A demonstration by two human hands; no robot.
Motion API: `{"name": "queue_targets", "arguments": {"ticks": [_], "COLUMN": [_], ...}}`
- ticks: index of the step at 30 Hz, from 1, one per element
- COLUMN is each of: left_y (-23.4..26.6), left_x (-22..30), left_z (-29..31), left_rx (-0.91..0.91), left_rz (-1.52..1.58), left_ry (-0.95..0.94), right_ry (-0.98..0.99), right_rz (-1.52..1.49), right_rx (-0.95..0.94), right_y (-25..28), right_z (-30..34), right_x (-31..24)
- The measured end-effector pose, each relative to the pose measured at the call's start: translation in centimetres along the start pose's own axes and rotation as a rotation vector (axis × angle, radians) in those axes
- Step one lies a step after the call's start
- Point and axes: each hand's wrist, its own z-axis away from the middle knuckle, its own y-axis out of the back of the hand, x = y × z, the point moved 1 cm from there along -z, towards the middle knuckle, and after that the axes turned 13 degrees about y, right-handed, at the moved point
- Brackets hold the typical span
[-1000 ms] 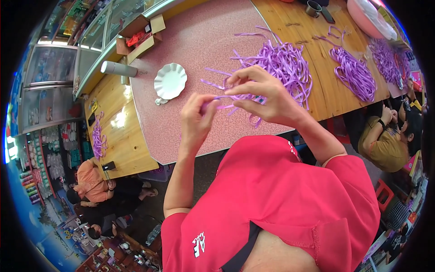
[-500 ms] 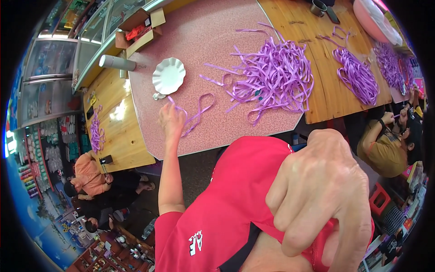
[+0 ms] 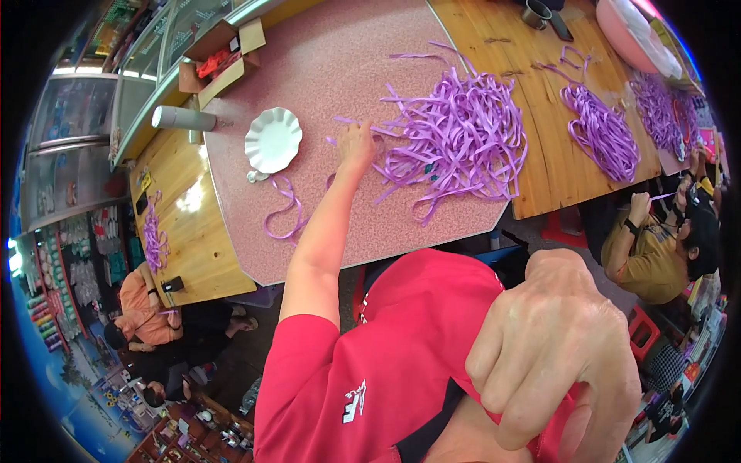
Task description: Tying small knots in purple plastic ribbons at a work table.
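My left hand [image 3: 356,145] reaches over the pink table to the left side of a tangled heap of purple ribbon [image 3: 459,139]. Its fingers are drawn together at a loose ribbon end [image 3: 345,119]; the fingertips are partly hidden. A separate curl of purple ribbon [image 3: 285,212] lies left of my forearm, below a white scalloped dish [image 3: 273,140]. Very close to the camera, my right hand [image 3: 552,339] is closed, fingers curled under. What it holds, if anything, is hidden.
A grey-white cylinder [image 3: 183,118] and an open cardboard box [image 3: 231,63] stand at the far left. More ribbon bundles [image 3: 602,131] lie on the wooden table at right, near a metal cup [image 3: 536,14] and pink basin [image 3: 637,38]. Other people [image 3: 656,239] sit on both sides.
My left hand has moved right, from the loose ribbon curl to the heap's left edge. The curl now lies free on the table. My right hand stays closed near the camera.
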Motion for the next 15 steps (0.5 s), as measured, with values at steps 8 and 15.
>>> {"name": "queue_targets", "arguments": {"ticks": [8, 15], "left_y": [-0.9, 6.0], "left_x": [0.1, 1.1], "left_z": [-1.2, -0.7], "left_rx": [0.112, -0.433], "left_rz": [-0.066, 0.467], "left_ry": [-0.182, 0.104], "right_ry": [0.067, -0.662], "right_rz": [0.169, 0.819], "right_rx": [0.064, 0.864], "right_y": [1.7, 11.5], "right_z": [6.5, 16.9], "right_x": [-0.1, 2.8]}}
